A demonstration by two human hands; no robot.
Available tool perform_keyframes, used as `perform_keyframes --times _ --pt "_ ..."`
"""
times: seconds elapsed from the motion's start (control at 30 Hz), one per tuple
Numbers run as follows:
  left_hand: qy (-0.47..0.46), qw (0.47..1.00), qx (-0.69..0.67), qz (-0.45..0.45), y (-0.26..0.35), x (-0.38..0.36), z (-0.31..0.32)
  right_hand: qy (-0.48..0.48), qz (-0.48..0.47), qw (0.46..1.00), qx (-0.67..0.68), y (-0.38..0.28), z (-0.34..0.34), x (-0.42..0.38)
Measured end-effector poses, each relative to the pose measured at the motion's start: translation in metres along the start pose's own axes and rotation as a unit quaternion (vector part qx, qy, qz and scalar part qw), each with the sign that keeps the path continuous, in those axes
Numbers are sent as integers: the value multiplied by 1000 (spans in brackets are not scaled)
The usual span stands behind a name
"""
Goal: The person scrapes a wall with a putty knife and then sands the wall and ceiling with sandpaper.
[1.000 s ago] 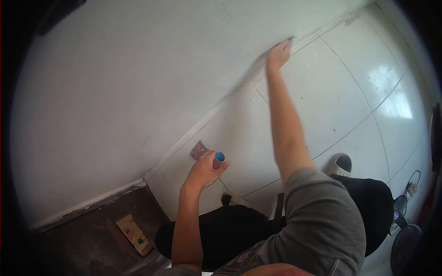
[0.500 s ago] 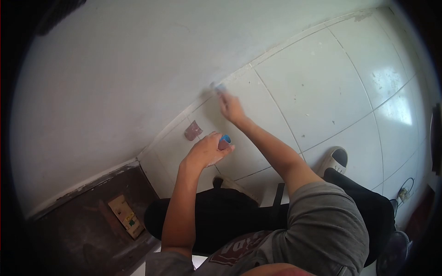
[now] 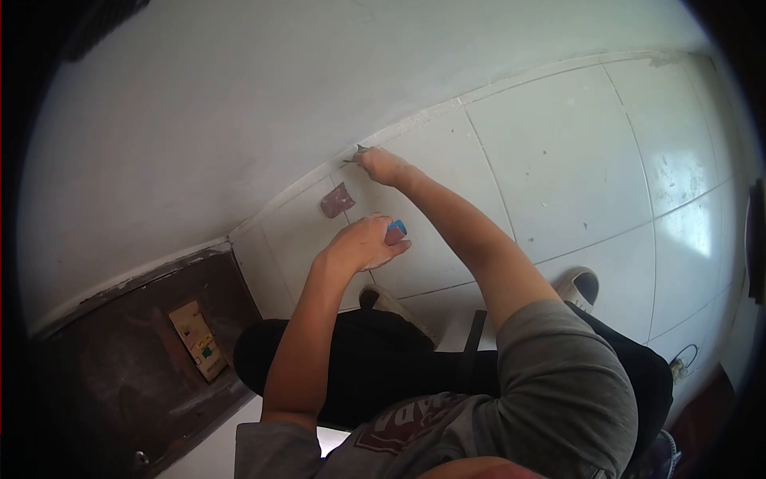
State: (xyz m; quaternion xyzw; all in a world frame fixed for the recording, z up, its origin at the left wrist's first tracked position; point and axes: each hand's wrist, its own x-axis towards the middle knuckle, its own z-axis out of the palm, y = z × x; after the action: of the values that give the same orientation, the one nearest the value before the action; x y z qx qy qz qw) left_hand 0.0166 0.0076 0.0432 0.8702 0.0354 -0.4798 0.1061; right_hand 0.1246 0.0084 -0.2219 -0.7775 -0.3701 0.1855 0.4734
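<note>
My right hand [image 3: 383, 166] is closed around a small dark scraper-like tool [image 3: 359, 153], its edge right at the seam where the wall meets the floor. Most of that tool's handle is hidden in the fist. Lower down, my left hand [image 3: 363, 243] is wrapped round a curled piece of reddish-brown sandpaper [image 3: 396, 235] with blue showing at its upper end. White dust marks the fingers. A second piece of reddish-brown sandpaper [image 3: 337, 200] lies on the tiled floor [image 3: 550, 160] between my left hand and the wall.
The pale wall [image 3: 215, 120] runs along the top and left, with a narrow skirting strip. A dark brown door [image 3: 136, 351] with a tan metal plate [image 3: 199, 339] is at lower left. My shoes [image 3: 578, 287] rest on the tiles, where small crumbs lie scattered. A cable [image 3: 684, 359] is at right.
My right hand has moved left and slightly lower along the wall's foot, and its tool now shows more sharply. My left hand keeps its grip. The whole view has shifted a little.
</note>
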Motion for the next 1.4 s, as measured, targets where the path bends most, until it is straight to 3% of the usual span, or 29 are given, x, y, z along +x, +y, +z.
perform_keyframes --times 0.17,0.37,0.47,0.57,0.67,0.87,0.97,1.07,1.17,1.4 --pt "18 1000 -9 3 -10 -1 3 -30 40 998 -37 -7 -7 10" --pt "13 1000 -9 -9 -21 -4 6 110 -91 986 -80 23 -3 -1" --pt "18 1000 -3 10 -27 -1 12 39 48 994 -89 5 -46 -14" --pt "30 999 1 18 -25 -4 12 56 86 993 -57 7 -69 -26" --pt "22 1000 -1 6 -22 -4 9 78 17 995 -62 3 -70 -42" --pt "28 999 17 22 -14 -3 9 -52 -43 949 -307 -35 -50 -58" --pt "28 999 12 15 -12 -5 9 -266 -50 894 -356 -53 -51 -54" --pt "29 999 9 14 -13 -5 9 -219 -41 830 -511 -34 -27 -62" --pt "27 999 13 9 -14 -6 7 -138 -18 846 -514 -36 -40 -64" --pt "29 999 6 15 -14 -8 9 -155 -10 854 -496 -27 -29 -47"
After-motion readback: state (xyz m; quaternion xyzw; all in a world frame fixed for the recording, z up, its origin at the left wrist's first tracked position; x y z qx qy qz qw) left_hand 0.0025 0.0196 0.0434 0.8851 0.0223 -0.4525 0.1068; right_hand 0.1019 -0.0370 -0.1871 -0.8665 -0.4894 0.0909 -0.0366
